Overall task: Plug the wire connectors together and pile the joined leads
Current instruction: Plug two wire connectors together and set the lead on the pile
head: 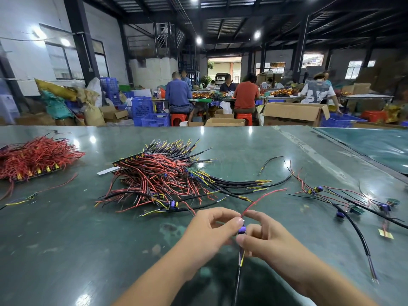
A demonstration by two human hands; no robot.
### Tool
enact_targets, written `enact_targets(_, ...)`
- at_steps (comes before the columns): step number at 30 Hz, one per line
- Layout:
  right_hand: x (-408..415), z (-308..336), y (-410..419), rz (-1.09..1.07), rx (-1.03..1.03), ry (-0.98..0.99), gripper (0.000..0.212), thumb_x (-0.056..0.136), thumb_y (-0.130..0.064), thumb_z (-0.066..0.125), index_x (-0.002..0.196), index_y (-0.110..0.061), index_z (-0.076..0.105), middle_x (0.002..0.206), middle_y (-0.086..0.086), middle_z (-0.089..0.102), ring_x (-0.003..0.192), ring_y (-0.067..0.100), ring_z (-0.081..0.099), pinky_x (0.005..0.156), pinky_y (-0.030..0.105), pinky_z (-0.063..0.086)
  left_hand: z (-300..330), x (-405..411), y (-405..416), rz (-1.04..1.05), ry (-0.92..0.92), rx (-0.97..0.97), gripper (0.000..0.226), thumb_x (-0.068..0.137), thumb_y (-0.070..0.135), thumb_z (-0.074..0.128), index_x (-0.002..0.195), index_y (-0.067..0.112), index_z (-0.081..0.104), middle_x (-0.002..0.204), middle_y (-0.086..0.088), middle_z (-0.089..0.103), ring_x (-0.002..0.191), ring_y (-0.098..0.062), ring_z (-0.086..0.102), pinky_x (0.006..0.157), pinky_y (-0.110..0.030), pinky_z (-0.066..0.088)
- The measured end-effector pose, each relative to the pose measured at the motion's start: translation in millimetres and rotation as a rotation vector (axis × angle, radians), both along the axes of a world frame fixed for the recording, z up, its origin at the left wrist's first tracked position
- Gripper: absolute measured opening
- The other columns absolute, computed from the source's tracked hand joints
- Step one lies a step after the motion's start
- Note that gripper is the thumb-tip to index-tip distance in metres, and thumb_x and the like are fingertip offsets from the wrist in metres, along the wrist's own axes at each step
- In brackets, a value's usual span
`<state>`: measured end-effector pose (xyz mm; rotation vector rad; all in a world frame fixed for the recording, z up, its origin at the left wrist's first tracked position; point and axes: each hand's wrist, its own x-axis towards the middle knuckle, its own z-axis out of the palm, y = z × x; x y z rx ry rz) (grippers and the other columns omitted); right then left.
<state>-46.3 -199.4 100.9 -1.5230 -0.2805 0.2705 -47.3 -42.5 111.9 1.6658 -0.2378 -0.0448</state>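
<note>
- a small purple connector (242, 229) sits between the two hands, low in the middle of the view, held just above the green table (66, 250).
- a red lead (262, 198) rises from the connector and runs up and to the right, its bare end free in the air over the table.
- a black lead with a yellow strand (240, 261) hangs down from the connector toward the near edge.
- the left hand (207, 230) has its fingers curled, thumb and forefinger pinching the connector from the left.
- the right hand (265, 235) is curled too, thumb and forefinger pinching the same connector from the right; the fingertips of both hands nearly meet over it.
- whether the two halves are fully seated cannot be told; the fingers cover the join.
- just beyond the hands lies a big heap of red and black leads (159, 175) with yellow-tipped ends fanning out to the right.
- a few joined leads with purple plugs (357, 206) lie scattered to the right, well apart from the heap.
- a mound of red wires (35, 157) sits at the far left of the table.
- one loose lead (33, 195) lies near the left edge, in front of that mound.
- behind the table, people (245, 93) sit on red stools at other benches, among blue crates (154, 119) and cardboard boxes (291, 113).
</note>
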Motion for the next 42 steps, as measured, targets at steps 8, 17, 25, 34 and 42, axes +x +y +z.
enact_targets(8, -1.5, -5.8, 8.0, 0.065, -0.186, -0.077, 0.06, 0.085, 0.003, 0.062, 0.134, -0.013, 0.031, 0.06, -0.002, 0.056, 0.059, 0.012, 0.056, 0.065, 0.02, 0.046, -2.1, 6.1, 3.8, 0.051, -0.051, 0.008, 0.011, 0.074, 0.022, 0.069, 0.078, 0.013, 0.071, 0.068, 0.005, 0.065, 0.069, -0.011, 0.058, 0.083, -0.044, 0.053)
enact_targets(17, 1.4, -9.9, 5.7, 0.092, -0.153, -0.098, 0.06, 0.086, 0.004, 0.062, 0.134, -0.018, 0.032, 0.064, 0.0, 0.053, 0.061, 0.012, 0.055, 0.067, 0.023, 0.045, -0.3, 7.6, 5.3, 0.075, 0.007, -0.041, 0.013, 0.087, 0.0, 0.061, 0.078, 0.008, 0.065, 0.066, 0.0, 0.066, 0.064, -0.01, 0.06, 0.067, -0.027, 0.055)
enact_targets(25, -1.1, -4.9, 3.4, 0.13, -0.091, -0.1, 0.058, 0.086, 0.006, 0.061, 0.132, -0.02, 0.037, 0.067, 0.001, 0.054, 0.064, 0.013, 0.055, 0.07, 0.025, 0.045, 5.6, 6.5, 5.7, -0.042, 0.105, -0.223, 0.01, 0.084, -0.001, 0.063, 0.081, 0.008, 0.06, 0.069, -0.002, 0.061, 0.059, -0.009, 0.056, 0.062, -0.022, 0.051)
enact_targets(34, -3.1, -1.8, 3.9, 0.106, -0.057, -0.12, 0.056, 0.086, 0.005, 0.06, 0.129, -0.024, 0.04, 0.068, 0.0, 0.057, 0.067, 0.014, 0.055, 0.067, 0.024, 0.048, 1.1, 8.8, 6.2, 0.117, -0.065, -0.128, 0.009, 0.086, 0.008, 0.066, 0.08, 0.01, 0.072, 0.062, 0.006, 0.061, 0.06, -0.005, 0.055, 0.062, -0.019, 0.051)
enact_targets(42, -4.7, 7.0, -1.5, 0.058, -0.002, -0.11, 0.042, 0.085, 0.001, 0.062, 0.122, -0.016, 0.051, 0.07, 0.002, 0.061, 0.064, 0.014, 0.054, 0.067, 0.023, 0.046, 5.3, 13.1, 11.4, 0.225, -0.122, -0.244, 0.008, 0.086, 0.007, 0.065, 0.08, 0.007, 0.07, 0.062, 0.007, 0.062, 0.055, -0.001, 0.054, 0.056, -0.014, 0.047)
